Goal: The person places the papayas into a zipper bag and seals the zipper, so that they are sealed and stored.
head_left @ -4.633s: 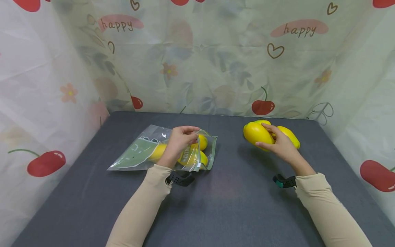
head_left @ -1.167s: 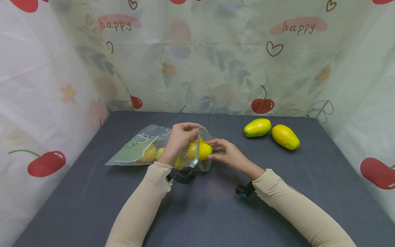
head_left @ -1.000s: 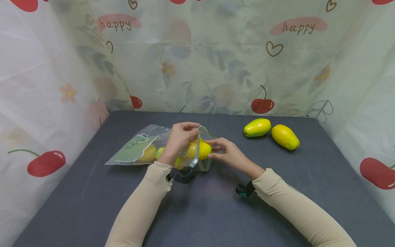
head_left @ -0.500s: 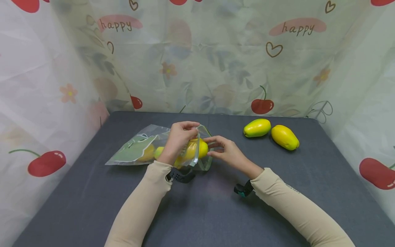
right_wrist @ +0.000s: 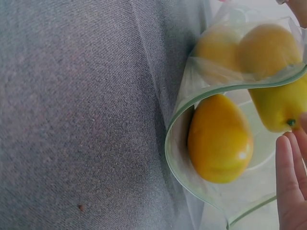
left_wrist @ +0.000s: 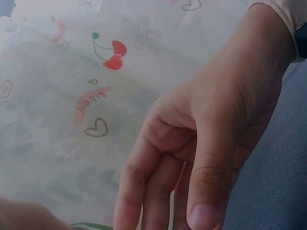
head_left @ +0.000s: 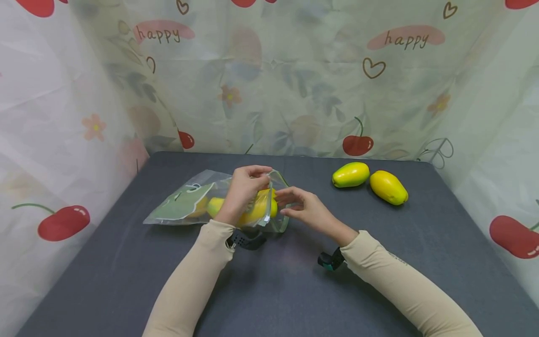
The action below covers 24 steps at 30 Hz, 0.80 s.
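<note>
A clear zip bag with a green print [head_left: 181,206] lies on its side with several yellow papayas [head_left: 257,210] inside. My left hand [head_left: 243,189] pinches the upper edge of its mouth and holds it up; the left wrist view cuts off that hand's [left_wrist: 206,115] fingertips. At the bag's opening, my right hand [head_left: 309,208] has its fingers against the end of one papaya. In the right wrist view those fingers [right_wrist: 288,172] look straight beside the papaya's green stem end [right_wrist: 280,108]. Another papaya [right_wrist: 220,139] lies deeper within the open mouth.
Two more yellow-green papayas, one at the back [head_left: 351,174] and one just right of it [head_left: 389,187], lie on the dark grey table [head_left: 294,290]. A printed curtain [head_left: 278,79] hangs behind and along both sides.
My right hand has brought a papaya from the back right to the bag, and the fruit has slid leftward inside. The right fingers follow it. My left hand keeps holding the bag's edge.
</note>
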Each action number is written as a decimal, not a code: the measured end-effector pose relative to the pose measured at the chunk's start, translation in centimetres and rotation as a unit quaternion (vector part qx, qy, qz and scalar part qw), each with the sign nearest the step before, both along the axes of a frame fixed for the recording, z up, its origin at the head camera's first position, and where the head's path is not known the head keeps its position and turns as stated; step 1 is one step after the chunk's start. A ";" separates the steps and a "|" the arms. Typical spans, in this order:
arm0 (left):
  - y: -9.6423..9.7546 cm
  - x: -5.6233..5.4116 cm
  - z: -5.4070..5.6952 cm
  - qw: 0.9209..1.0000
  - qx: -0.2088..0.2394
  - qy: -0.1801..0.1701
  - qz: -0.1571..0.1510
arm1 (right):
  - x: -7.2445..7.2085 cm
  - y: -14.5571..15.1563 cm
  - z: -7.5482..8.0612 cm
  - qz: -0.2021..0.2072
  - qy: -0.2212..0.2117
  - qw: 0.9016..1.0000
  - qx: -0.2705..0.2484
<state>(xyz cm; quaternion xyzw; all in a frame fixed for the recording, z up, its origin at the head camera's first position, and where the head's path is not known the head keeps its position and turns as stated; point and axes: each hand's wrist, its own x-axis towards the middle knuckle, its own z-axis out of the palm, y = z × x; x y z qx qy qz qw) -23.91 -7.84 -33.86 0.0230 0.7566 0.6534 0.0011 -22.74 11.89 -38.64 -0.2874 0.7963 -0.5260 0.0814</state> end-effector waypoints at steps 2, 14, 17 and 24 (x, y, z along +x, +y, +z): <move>0.0 0.0 -0.1 1.000 0.001 0.001 0.000 | 0.0 -0.1 -0.1 0.005 -0.005 1.000 -0.001; -0.2 -0.1 -0.2 1.000 0.003 -0.002 0.004 | -0.1 -0.4 -1.0 0.065 -0.039 0.997 0.022; -0.3 -0.1 -0.3 1.000 0.005 0.004 0.005 | -0.2 -0.2 -1.0 0.056 -0.038 0.998 0.019; -0.3 -0.1 -0.3 1.000 0.005 0.007 0.011 | -0.4 0.5 -0.4 0.034 -0.036 0.998 0.030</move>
